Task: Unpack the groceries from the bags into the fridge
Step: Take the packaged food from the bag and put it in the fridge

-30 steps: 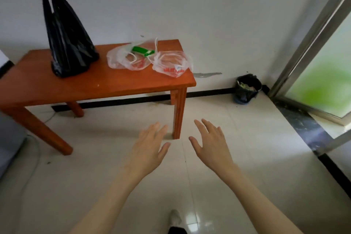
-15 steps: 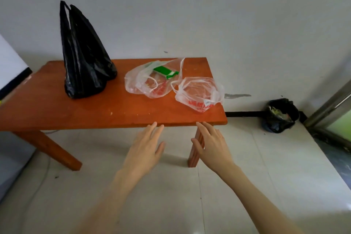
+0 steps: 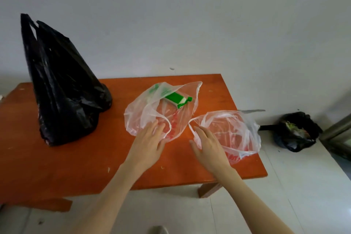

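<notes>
Three bags sit on an orange wooden table (image 3: 57, 157). A tall black bag (image 3: 62, 89) stands at the left. In the middle lies a clear plastic bag (image 3: 182, 100) with a green and white package (image 3: 177, 99) inside. A second clear bag (image 3: 231, 133) with red print lies at the right. My left hand (image 3: 149, 144) reaches the near edge of the middle bag, fingers straight. My right hand (image 3: 209, 146) lies flat at the left rim of the right bag, fingers straight. Neither hand holds anything. No fridge is in view.
A grey wall rises behind the table. On the white tiled floor at the right stands a small bin with a black liner (image 3: 296, 131) and scraps inside. A metal door frame (image 3: 336, 133) shows at the far right edge.
I have come closer to the table. Both hands moved forward from above the floor to over the tabletop and now reach the two clear bags.
</notes>
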Demonstrator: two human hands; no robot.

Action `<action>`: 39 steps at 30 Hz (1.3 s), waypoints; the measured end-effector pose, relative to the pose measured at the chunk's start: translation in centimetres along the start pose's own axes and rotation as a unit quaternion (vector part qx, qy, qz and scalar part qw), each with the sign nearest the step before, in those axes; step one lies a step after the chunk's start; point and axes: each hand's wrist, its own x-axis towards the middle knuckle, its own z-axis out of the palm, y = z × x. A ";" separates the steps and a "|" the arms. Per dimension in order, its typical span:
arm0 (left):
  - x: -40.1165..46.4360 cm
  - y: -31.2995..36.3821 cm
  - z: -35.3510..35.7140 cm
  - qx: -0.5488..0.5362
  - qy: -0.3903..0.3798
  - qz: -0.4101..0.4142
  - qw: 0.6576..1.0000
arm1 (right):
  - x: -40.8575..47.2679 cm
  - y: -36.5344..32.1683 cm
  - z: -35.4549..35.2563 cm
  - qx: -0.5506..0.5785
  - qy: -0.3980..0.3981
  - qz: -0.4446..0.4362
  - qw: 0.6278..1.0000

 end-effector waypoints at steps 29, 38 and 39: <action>22.3 -10.2 9.4 -0.025 -0.125 -0.079 0.989 | 30.8 4.8 12.4 -0.148 -0.060 0.081 0.984; 23.0 -9.4 9.1 -0.042 -0.133 -0.073 0.988 | 28.0 3.7 10.7 -0.095 -0.058 0.091 0.990; 23.0 -9.4 9.2 -0.044 -0.131 -0.069 0.988 | 27.7 3.6 10.3 -0.093 -0.052 0.093 0.990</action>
